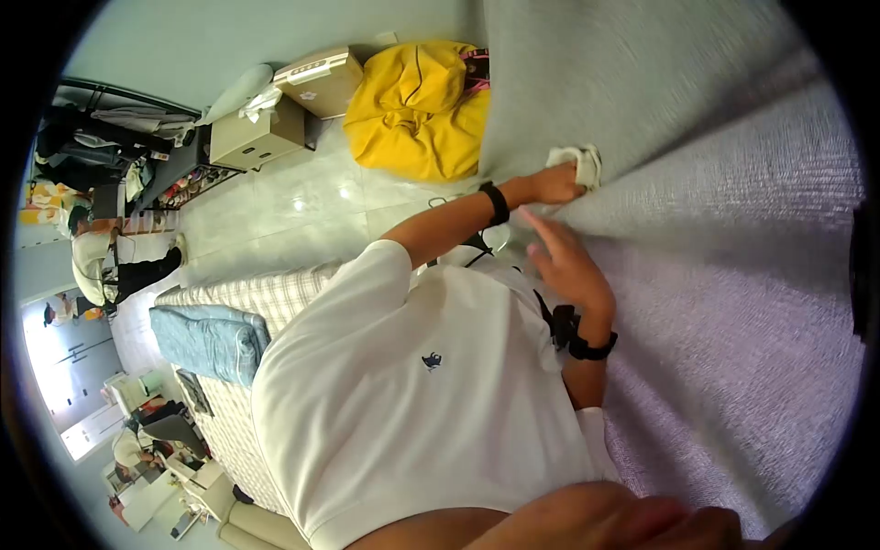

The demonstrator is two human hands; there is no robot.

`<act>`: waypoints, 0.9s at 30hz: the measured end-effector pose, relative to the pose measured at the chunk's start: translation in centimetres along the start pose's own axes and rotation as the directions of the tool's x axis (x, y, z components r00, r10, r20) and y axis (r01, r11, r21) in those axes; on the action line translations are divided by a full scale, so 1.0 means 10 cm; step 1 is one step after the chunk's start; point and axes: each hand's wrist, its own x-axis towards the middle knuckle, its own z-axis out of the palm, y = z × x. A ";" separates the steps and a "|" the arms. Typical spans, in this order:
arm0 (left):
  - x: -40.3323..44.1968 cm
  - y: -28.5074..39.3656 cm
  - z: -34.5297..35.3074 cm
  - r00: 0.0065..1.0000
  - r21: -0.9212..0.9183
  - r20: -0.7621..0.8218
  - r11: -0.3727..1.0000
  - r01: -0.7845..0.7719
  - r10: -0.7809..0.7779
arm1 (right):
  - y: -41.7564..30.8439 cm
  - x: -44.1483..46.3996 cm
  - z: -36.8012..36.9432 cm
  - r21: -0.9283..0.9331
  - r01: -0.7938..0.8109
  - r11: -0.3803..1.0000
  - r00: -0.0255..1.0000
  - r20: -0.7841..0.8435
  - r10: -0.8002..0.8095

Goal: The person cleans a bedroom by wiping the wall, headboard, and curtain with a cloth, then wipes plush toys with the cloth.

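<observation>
My left hand [556, 182] is closed on a crumpled white cloth [587, 167], which lies against a large grey textured surface [587, 82]. My right hand [576, 271] is beside it, with its fingers stretched out and holding nothing. The right fingertips point towards the left wrist; whether they touch anything I cannot tell. Each wrist wears a black band. The grey surface runs into a lilac-tinted, finely ribbed part [715, 367] beside the right hand. My white shirt [412, 403] fills the middle of the view.
The view is turned sideways. A bulging yellow bag [412, 110] stands on the pale tiled floor [302, 206], near cardboard boxes [257, 137]. A folded blue quilt [209, 341] rests on a checked bed [243, 440]. Another person [92, 257] is by a clothes rack; one more person [128, 449] is farther off.
</observation>
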 end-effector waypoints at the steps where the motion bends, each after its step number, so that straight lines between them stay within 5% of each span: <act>1: -0.08 0.13 -0.03 1.000 -0.003 -0.011 1.000 -0.009 0.009 | 0.00 0.12 -0.06 -0.014 -0.002 1.000 1.000 0.001 0.002; 4: -0.17 0.44 -0.36 0.958 -0.429 0.094 0.857 0.285 -0.271 | 0.09 0.51 -0.28 -0.005 -0.126 0.992 0.982 -0.143 0.124; 6: -0.06 0.04 -0.30 0.954 -0.486 0.297 0.867 0.110 0.045 | 0.28 0.67 -0.28 0.025 -0.200 0.979 0.940 -0.276 0.199; 8: 0.04 -0.29 -0.27 0.945 -0.474 0.319 0.875 0.093 0.073 | 0.15 0.82 -0.40 0.162 -0.294 0.942 0.921 -0.216 0.325; 10: 0.13 -0.37 -0.64 0.684 -0.094 0.668 0.878 0.469 -0.293 | 0.30 1.00 -0.49 0.363 -0.207 0.908 0.765 -0.519 0.382; 12: 0.00 -0.68 -0.76 0.766 -0.163 0.615 0.919 0.358 -0.189 | 0.36 1.04 -0.59 0.411 -0.229 0.882 0.693 -0.567 0.444; 13: -0.06 -0.73 -0.86 0.930 -0.427 0.348 0.863 0.270 -0.118 | 0.45 1.00 -0.65 0.167 -0.409 0.897 0.673 -0.610 0.420; 14: -0.11 -0.75 -0.94 0.993 -0.635 0.043 0.764 0.111 -0.108 | 0.56 0.96 -0.68 -0.078 -0.561 0.824 0.661 -0.642 0.389; 16: -0.10 -0.38 -1.50 0.920 -0.721 0.001 0.637 0.272 -0.393 | 0.80 0.86 -0.75 -0.166 -0.555 0.815 0.698 -0.625 0.349; 17: -0.10 -0.22 -1.66 0.915 -0.732 0.017 0.618 0.286 -0.403 | 0.83 0.82 -0.79 -0.220 -0.580 0.784 0.704 -0.619 0.347; 19: 0.10 -0.10 -2.00 0.854 -0.772 -0.215 0.618 0.149 -0.474 | 0.95 0.89 -0.89 -0.217 -0.635 0.742 0.658 -0.656 0.370; 23: 0.57 -0.12 -2.15 0.869 -0.656 -0.408 0.752 -0.065 -0.281 | 1.18 0.82 -0.86 -0.044 -0.762 0.646 0.460 -0.739 0.492; 26: 1.05 -0.28 -1.95 0.926 -0.571 -0.341 0.818 -0.069 -0.159 | 1.59 0.72 -0.63 -0.074 -0.746 0.661 0.400 -0.844 0.357; 27: 1.16 -0.35 -1.84 0.912 -0.541 -0.388 0.834 -0.106 -0.135 | 1.54 0.78 -0.48 -0.113 -0.896 0.430 0.352 -0.771 0.530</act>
